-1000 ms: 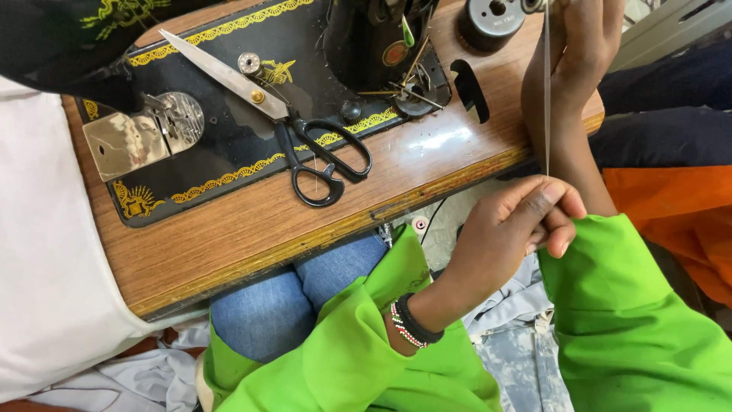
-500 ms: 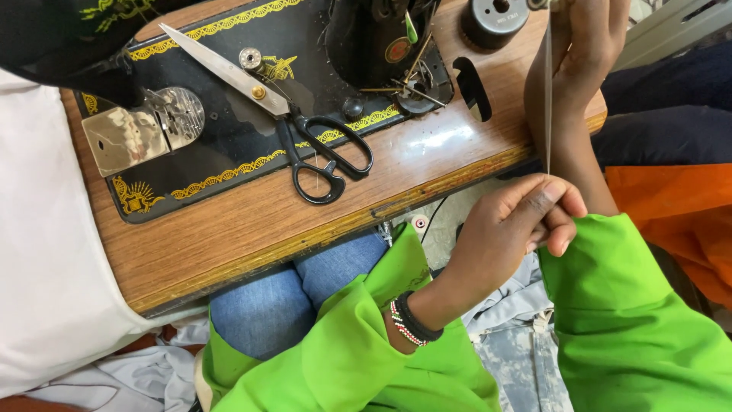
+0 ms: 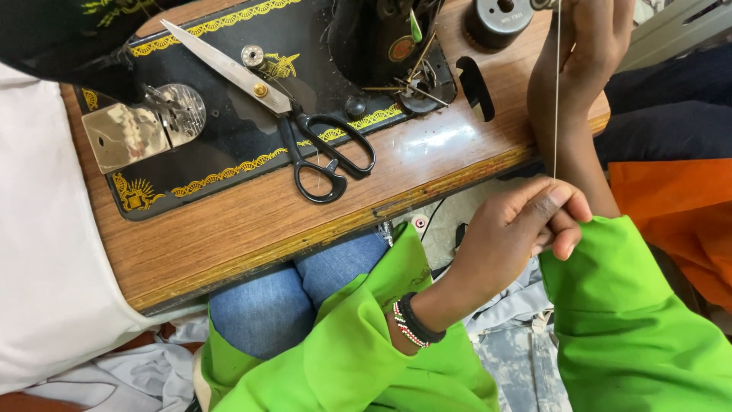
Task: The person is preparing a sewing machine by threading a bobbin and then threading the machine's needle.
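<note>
A thin pale thread runs taut and vertical between my two hands, off the right end of the sewing table. My left hand, with a beaded bracelet at the wrist, pinches the thread's lower end between thumb and fingers. My right hand is raised above it by the table's right edge, fingers closed around the upper part of the thread. Both arms wear bright green sleeves.
A black sewing machine with gold trim stands on a wooden table. Black-handled scissors lie on its bed. A dark round spool sits at the top right. White cloth is at the left, orange cloth at the right.
</note>
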